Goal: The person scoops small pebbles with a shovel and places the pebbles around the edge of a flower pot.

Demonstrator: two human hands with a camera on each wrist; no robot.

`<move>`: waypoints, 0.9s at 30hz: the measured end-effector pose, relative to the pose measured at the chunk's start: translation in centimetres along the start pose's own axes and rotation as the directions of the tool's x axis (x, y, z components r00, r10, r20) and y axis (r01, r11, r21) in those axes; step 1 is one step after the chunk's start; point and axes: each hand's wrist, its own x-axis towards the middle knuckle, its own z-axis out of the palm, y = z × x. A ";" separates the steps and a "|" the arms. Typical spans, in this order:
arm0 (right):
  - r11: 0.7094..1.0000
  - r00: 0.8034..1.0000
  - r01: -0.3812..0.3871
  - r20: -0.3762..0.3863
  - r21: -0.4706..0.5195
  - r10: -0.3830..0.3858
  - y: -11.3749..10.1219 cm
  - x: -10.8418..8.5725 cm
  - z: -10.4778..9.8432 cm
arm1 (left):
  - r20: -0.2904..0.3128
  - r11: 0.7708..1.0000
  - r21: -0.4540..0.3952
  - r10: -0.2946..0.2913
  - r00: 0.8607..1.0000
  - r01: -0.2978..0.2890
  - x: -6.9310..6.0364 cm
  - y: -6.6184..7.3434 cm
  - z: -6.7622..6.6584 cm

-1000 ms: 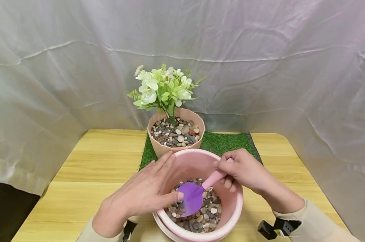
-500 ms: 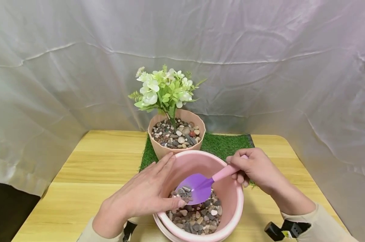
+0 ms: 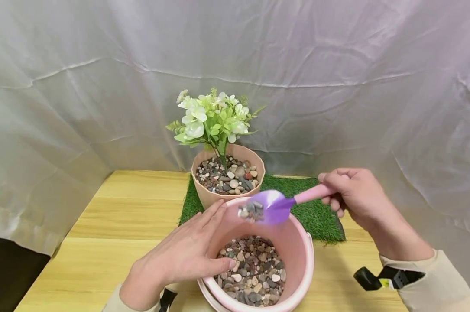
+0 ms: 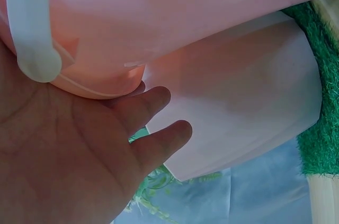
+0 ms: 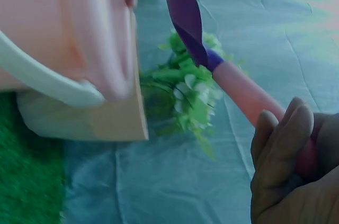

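My right hand (image 3: 353, 195) grips the pink handle of a small purple trowel (image 3: 279, 212). Grey and pale pebbles (image 3: 251, 211) lie on its blade, which hangs over the far rim of a pink bucket (image 3: 299, 260). In the right wrist view the trowel (image 5: 185, 20) appears side-on, with curled fingers (image 5: 286, 134) round the handle. Across the left rim of the bucket rests my left hand (image 3: 180, 251), thumb inside and fingers outside. The left wrist view shows its fingers (image 4: 159, 144) fairly straight along the bucket's outer wall (image 4: 175, 12). Mixed pebbles (image 3: 254, 273) cover the bucket's bottom.
Directly behind the bucket stands a peach flowerpot (image 3: 207, 195) filled with stones, holding white flowers with green leaves (image 3: 215, 117). A green turf mat (image 3: 316, 216) lies beneath it on the wooden table (image 3: 133, 208). Grey cloth (image 3: 297, 52) hangs behind and at both sides.
My right hand has lifted the trowel from the pebbles in the bucket, up and to the right, with pebbles on its blade. The left hand has stayed on the rim.
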 end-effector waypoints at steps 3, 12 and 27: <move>1.000 0.998 0.015 -0.064 0.024 -0.013 -1.3 1.2 -0.6 | 0.003 1.000 0.007 0.002 1.000 -0.002 0.0 0.0 0.0; 0.982 0.960 0.073 -0.255 -0.176 -0.117 -2.6 5.2 0.7 | 0.002 1.000 -0.003 0.006 1.000 -0.006 0.1 -0.1 0.0; 0.917 0.915 -0.018 -0.377 -0.399 -0.147 -2.5 5.9 1.0 | -0.004 1.000 0.004 0.020 1.000 -0.020 0.1 -0.2 0.1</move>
